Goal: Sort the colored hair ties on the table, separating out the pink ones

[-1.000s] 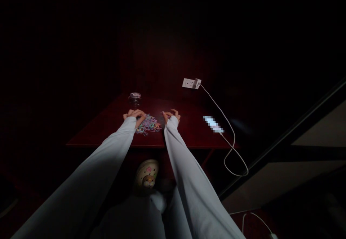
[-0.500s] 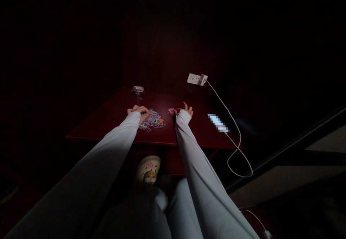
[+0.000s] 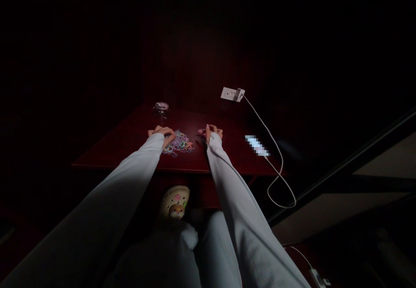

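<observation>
A loose pile of pastel elastic bands (image 3: 182, 144) lies on the dark red table. My left hand (image 3: 160, 134) is at the pile's left side, its fingers curled and the fingertips touching the bands. Whatever it pinches is too small to make out. To the right of the pile is a small pink bundle (image 3: 200, 131), apart from the other bands. My right hand (image 3: 213, 132) is bent over the bundle's right side with thumb and fingers drawn together. Its fingers partly cover the bundle, and I cannot see clearly what is between them.
A clear lidded jar (image 3: 161, 110) stands at the back left of the table (image 3: 110, 155). Right of my right hand lies a lit phone (image 3: 257, 145), its white cable (image 3: 275, 140) running to a charger in the wall socket (image 3: 229, 93). A cream clog (image 3: 175, 199) shows below the front edge.
My right hand has shifted left over the pink bundle, and its spread fingers have drawn in. My left hand stays at the pile. The whole view has slid slightly.
</observation>
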Motion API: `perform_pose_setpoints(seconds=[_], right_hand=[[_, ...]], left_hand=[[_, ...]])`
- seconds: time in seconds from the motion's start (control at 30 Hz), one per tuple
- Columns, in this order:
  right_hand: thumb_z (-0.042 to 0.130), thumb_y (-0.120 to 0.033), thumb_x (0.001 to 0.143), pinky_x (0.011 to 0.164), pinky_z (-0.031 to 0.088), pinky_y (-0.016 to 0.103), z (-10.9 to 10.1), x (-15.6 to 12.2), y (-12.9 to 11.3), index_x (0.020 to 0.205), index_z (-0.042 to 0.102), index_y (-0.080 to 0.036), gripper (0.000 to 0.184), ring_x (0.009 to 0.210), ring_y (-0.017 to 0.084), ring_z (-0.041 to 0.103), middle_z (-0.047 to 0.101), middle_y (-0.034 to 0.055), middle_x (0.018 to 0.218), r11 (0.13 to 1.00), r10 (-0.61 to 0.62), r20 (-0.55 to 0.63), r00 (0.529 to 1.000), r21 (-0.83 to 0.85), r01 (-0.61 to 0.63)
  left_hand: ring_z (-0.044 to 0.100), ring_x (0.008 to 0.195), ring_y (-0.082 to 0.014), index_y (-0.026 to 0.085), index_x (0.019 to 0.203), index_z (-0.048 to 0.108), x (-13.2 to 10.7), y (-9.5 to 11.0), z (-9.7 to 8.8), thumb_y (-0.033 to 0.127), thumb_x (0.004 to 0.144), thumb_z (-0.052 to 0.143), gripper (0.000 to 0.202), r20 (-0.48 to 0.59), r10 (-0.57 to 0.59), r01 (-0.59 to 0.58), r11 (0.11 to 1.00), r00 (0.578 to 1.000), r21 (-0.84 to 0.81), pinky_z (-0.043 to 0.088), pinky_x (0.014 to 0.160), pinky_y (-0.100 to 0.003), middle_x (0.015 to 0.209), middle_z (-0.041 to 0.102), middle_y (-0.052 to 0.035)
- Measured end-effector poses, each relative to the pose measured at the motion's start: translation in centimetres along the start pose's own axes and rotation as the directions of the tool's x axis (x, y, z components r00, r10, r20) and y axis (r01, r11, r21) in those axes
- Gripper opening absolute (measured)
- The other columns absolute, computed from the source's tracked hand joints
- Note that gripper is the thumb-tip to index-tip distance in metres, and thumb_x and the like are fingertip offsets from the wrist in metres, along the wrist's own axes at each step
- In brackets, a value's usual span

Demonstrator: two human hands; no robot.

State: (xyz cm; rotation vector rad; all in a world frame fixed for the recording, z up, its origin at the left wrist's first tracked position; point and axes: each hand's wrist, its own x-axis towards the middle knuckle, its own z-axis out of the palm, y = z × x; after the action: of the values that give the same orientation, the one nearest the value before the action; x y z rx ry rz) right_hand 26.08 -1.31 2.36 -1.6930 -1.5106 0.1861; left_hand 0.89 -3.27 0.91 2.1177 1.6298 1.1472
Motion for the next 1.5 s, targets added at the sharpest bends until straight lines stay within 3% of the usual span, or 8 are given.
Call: perform_pose_setpoints(seconds=[0.27, 0.43, 0.53, 0.67, 0.8, 1.0, 1.2, 1.5], right_hand=[[0.054, -0.052, 0.11, 0.11, 0.046, 0.033, 0.5, -1.0, -1.0, 0.142, 0.071, -0.031, 0.041, 0.126, 0.025, 0.058, 0.066, 0.0096, 0.138, 0.987, 0.117, -0.037, 0.992, -0.109, -0.121], [0.042, -0.046, 0.114, 0.117, 0.041, 0.038, 0.0, -0.5, -0.8, 0.123, 0.083, -0.032, 0.044, 0.133, 0.026, 0.052, 0.065, 0.0061, 0.15, 0.998, 0.042, 0.018, 0.999, -0.052, -0.041], [0.033, -0.043, 0.115, 0.119, 0.04, 0.044, -0.5, -0.1, -0.3, 0.12, 0.085, -0.034, 0.054, 0.136, 0.028, 0.05, 0.067, 0.0034, 0.152, 0.993, 0.109, -0.033, 0.994, -0.035, -0.11], [0.033, -0.039, 0.114, 0.114, 0.045, 0.046, -0.7, 0.3, 0.7, 0.127, 0.083, -0.025, 0.054, 0.135, 0.031, 0.055, 0.071, 0.0123, 0.148, 0.975, 0.208, -0.112, 0.972, -0.057, -0.215], [0.038, -0.037, 0.113, 0.11, 0.049, 0.046, 0.0, 0.5, 1.4, 0.135, 0.079, -0.017, 0.05, 0.13, 0.031, 0.065, 0.077, 0.02, 0.136, 0.98, 0.162, -0.119, 0.979, -0.093, -0.174], [0.034, -0.055, 0.115, 0.103, 0.055, 0.04, 0.8, 0.7, 1.5, 0.147, 0.072, -0.023, 0.06, 0.113, 0.029, 0.075, 0.081, 0.015, 0.117, 0.981, 0.169, -0.014, 0.986, -0.096, -0.169], [0.028, -0.058, 0.115, 0.099, 0.056, 0.035, 0.7, 0.9, 1.7, 0.135, 0.078, -0.028, 0.062, 0.103, 0.025, 0.074, 0.081, 0.0076, 0.104, 0.991, 0.112, 0.048, 0.993, -0.076, -0.108], [0.051, -0.034, 0.111, 0.128, 0.043, 0.045, 1.7, -0.4, 0.8, 0.131, 0.082, -0.033, 0.037, 0.154, 0.024, 0.049, 0.066, 0.0036, 0.159, 0.98, -0.136, 0.022, 0.99, -0.141, 0.138]], left_hand=[[0.059, 0.122, -0.0302, 0.029, 0.082, 0.075, 0.5, -0.3, 0.4, 0.032, 0.094, 0.068, 0.014, 0.006, -0.04, 0.04, 0.999, 0.999, 0.0, 0.03, 0.104, -0.046, 0.114, 0.084, 0.0036], [0.059, 0.123, -0.0293, 0.029, 0.08, 0.074, 0.5, 0.0, 0.4, 0.028, 0.092, 0.069, 0.013, 0.001, -0.074, 0.074, 0.997, 0.997, -0.008, 0.03, 0.105, -0.046, 0.113, 0.084, 0.0033], [0.059, 0.125, -0.03, 0.029, 0.082, 0.075, 0.6, -0.3, 0.5, 0.028, 0.093, 0.067, 0.013, 0.003, -0.062, 0.062, 0.998, 0.998, -0.013, 0.029, 0.107, -0.047, 0.114, 0.083, 0.003], [0.059, 0.126, -0.0314, 0.029, 0.085, 0.076, 0.8, -0.8, 0.5, 0.032, 0.094, 0.067, 0.014, -0.016, -0.053, 0.053, 0.999, 0.998, -0.004, 0.029, 0.108, -0.049, 0.115, 0.083, 0.0016], [0.06, 0.125, -0.0321, 0.028, 0.084, 0.075, 0.7, -0.6, 0.3, 0.03, 0.094, 0.066, 0.014, -0.051, -0.087, 0.087, 0.996, 0.995, 0.009, 0.031, 0.107, -0.05, 0.112, 0.084, 0.0012], [0.059, 0.127, -0.0309, 0.028, 0.085, 0.076, 0.7, -0.8, 0.2, 0.031, 0.096, 0.067, 0.014, -0.01, -0.068, 0.068, 0.997, 0.998, 0.032, 0.031, 0.108, -0.051, 0.117, 0.083, 0.0012], [0.059, 0.128, -0.0298, 0.028, 0.084, 0.075, 0.8, -0.9, 0.4, 0.028, 0.098, 0.067, 0.016, -0.007, -0.076, 0.077, 0.997, 0.997, 0.02, 0.031, 0.108, -0.049, 0.115, 0.083, 0.0034], [0.061, 0.125, -0.0312, 0.027, 0.08, 0.073, 0.7, -0.2, 0.0, 0.028, 0.096, 0.068, 0.016, -0.009, -0.089, 0.089, 0.996, 0.996, 0.028, 0.032, 0.107, -0.048, 0.113, 0.083, 0.0022]])
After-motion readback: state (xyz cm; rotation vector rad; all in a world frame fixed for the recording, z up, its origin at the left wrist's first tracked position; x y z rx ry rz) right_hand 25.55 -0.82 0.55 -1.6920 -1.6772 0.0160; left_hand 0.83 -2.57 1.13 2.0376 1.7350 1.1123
